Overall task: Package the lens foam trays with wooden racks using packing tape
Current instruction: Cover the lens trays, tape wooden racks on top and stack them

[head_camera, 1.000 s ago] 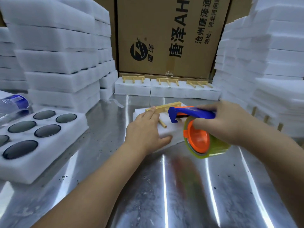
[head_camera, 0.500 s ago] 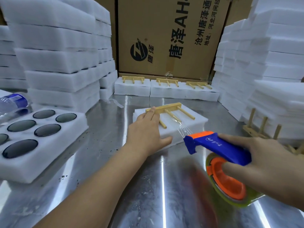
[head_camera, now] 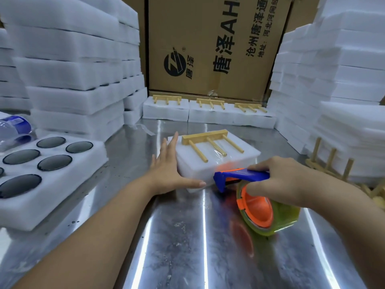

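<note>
A white foam tray [head_camera: 233, 159] lies in the middle of the steel table with a wooden rack [head_camera: 208, 140] flat on top, its three pegs pointing toward me. A strip of clear tape crosses the middle peg and runs down the tray's near side. My left hand [head_camera: 168, 172] presses flat against the tray's left side, fingers straight, thumb along the near bottom edge. My right hand [head_camera: 285, 180] grips the blue and orange tape dispenser [head_camera: 256, 203], whose blue nose sits at the tray's near bottom edge.
An open foam tray of dark lenses [head_camera: 41, 174] lies at the left beside a plastic bottle [head_camera: 12, 128]. Three taped packages [head_camera: 210, 111] line the back by a cardboard box [head_camera: 216, 44]. Foam stacks [head_camera: 68, 65] flank both sides. Loose wooden racks [head_camera: 331, 163] stand at the right.
My right hand pulled the dispenser off the tray top toward me, then down to the tray's near bottom edge. My left hand slid from the tray's top to its left side.
</note>
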